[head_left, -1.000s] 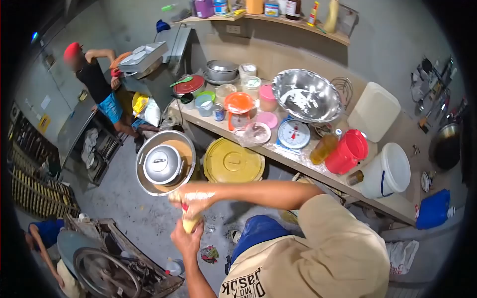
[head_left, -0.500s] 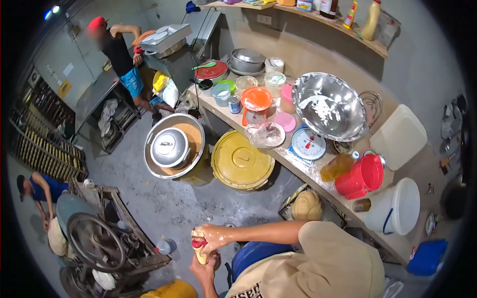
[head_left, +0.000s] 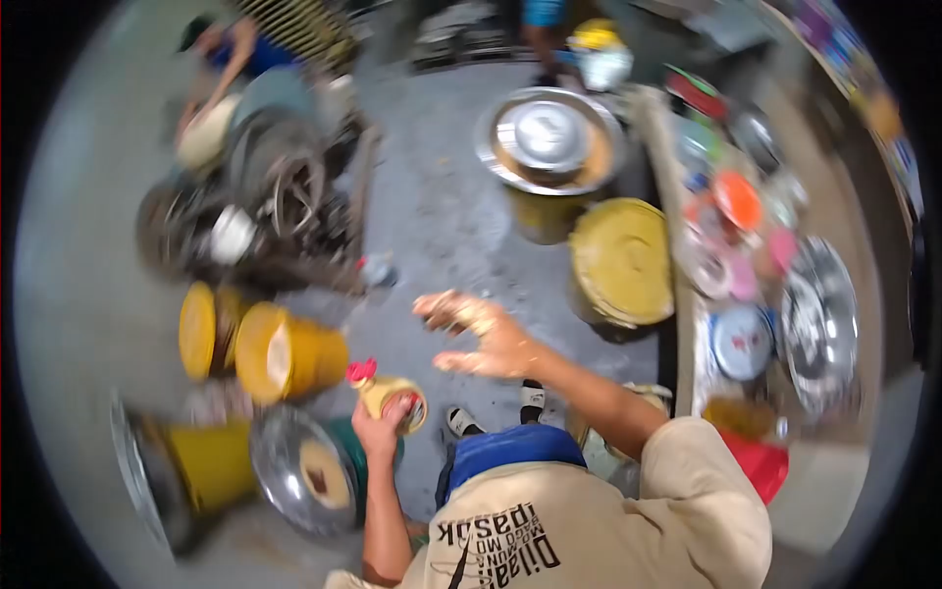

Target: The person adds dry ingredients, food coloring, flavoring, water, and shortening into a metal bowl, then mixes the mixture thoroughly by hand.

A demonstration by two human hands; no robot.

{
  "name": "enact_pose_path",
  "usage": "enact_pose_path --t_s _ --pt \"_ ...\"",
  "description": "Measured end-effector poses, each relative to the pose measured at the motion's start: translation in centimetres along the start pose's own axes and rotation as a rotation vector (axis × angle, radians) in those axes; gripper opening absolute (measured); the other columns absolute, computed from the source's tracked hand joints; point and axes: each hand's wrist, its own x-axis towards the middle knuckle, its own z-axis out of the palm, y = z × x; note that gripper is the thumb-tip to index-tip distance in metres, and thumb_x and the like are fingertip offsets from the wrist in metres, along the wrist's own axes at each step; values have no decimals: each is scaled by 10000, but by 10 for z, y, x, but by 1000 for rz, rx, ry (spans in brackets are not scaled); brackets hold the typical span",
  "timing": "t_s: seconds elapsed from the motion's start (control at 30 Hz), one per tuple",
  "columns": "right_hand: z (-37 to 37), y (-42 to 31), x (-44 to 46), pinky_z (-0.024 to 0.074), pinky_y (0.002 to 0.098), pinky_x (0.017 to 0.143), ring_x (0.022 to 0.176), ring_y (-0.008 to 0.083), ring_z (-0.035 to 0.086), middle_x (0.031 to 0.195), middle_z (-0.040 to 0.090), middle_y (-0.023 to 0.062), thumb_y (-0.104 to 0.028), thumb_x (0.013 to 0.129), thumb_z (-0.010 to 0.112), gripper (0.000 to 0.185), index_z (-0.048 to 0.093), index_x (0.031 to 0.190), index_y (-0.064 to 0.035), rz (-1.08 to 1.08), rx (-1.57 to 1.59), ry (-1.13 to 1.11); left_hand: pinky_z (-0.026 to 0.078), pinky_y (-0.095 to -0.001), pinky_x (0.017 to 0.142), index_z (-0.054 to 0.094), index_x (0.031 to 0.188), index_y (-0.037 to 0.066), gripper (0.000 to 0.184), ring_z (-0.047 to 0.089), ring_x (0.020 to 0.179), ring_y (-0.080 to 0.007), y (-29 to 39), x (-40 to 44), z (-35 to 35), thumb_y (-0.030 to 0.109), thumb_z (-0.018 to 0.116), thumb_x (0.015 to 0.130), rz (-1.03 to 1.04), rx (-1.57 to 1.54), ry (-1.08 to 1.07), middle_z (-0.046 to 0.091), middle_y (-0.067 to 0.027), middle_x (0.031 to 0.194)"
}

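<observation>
My left hand (head_left: 375, 424) is wrapped around a cream-coloured bottle (head_left: 392, 389) with a red cap (head_left: 362, 370) and a partly visible label on its side. Apart from the bottle, my right hand (head_left: 491, 339) hangs in the air to its right, fingers spread and holding nothing. Pale, wet-looking residue coats its fingers and the back of the hand. Below and left of the bottle stands a metal bowl (head_left: 270, 471) with a pale yellow mass (head_left: 327, 471) in it.
Yellow buckets (head_left: 316, 351) stand at the left, below a machine with wheels (head_left: 294, 191); a person (head_left: 253, 49) bends behind it. Ahead are a lidded yellow drum (head_left: 623, 260) and a basin with a pot lid (head_left: 543, 137). A cluttered counter (head_left: 702, 388) runs along the right.
My right hand has come off the bottle's top and opened. The view has swung left and down, bringing the yellow buckets and metal bowl into sight. The bottle stays in my left hand.
</observation>
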Motion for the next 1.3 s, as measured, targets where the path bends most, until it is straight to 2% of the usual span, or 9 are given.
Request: enact_pose_path --t_s 0.57,0.7,0.8,0.9,0.97,1.0,1.07,1.1,1.3 --pt "404 -118 15 578 371 923 1058 244 716 1264 674 119 -71 820 830 544 625 1323 -32 -238 267 -973 569 -329 804 703 1062 5 384 719 838 -149 -139 -291 -255 123 875 740 -296 -148 836 765 -91 945" --pt "498 -62 -18 580 374 895 1014 234 717 1229 688 131 -77 861 781 487 618 1314 -8 77 158 -1064 562 -341 787 706 1047 18 407 717 828 -164 -221 -341 -307 197 888 730 -394 -78 796 759 -102 927" --pt "546 41 -37 547 428 948 1061 333 681 1197 677 182 -200 902 728 416 634 1272 -35 -39 -317 -1148 559 -340 780 707 1049 19 404 719 839 -171 -267 -358 -348 206 878 734 -418 -159 752 757 -103 924" --pt "494 205 -75 502 473 988 1111 419 621 1180 661 209 -314 872 724 442 650 1234 -71 -220 -766 -1118 579 -344 756 697 1068 -8 341 731 824 -188 -307 -364 -385 132 822 784 -489 -516 604 749 -112 931" --pt "423 292 -106 503 455 955 1095 360 641 1107 689 190 -256 838 745 412 659 1184 -49 185 -810 -977 593 -342 756 679 1111 -21 316 739 827 -194 -320 -364 -410 84 779 831 -623 -746 452 745 -119 953" --pt "381 308 -128 545 401 801 899 275 679 1001 694 141 -210 863 730 303 655 1100 -36 283 -652 -803 606 -360 735 687 1095 -27 272 751 817 -218 -328 -364 -417 78 755 853 -646 -809 427 748 -140 951" --pt "309 300 -170 486 339 478 596 200 620 842 628 87 -201 888 710 189 634 995 -66 940 -444 -366 606 -353 714 695 1058 -33 261 748 793 -223 -336 -364 -427 97 775 846 -643 -850 445 745 -143 924" --pt "284 285 -191 492 378 460 587 224 622 755 602 77 -211 879 701 188 621 980 -75 1079 -414 -147 606 -350 703 699 1040 -36 258 746 781 -225 -340 -362 -433 107 784 843 -641 -868 451 744 -145 911" --pt "165 248 -289 542 442 535 654 308 663 849 632 97 -314 875 614 295 618 1093 -116 1238 -332 -73 625 -395 720 694 1048 -61 265 755 773 -263 -387 -352 -435 53 781 826 -711 -999 496 746 -179 925"
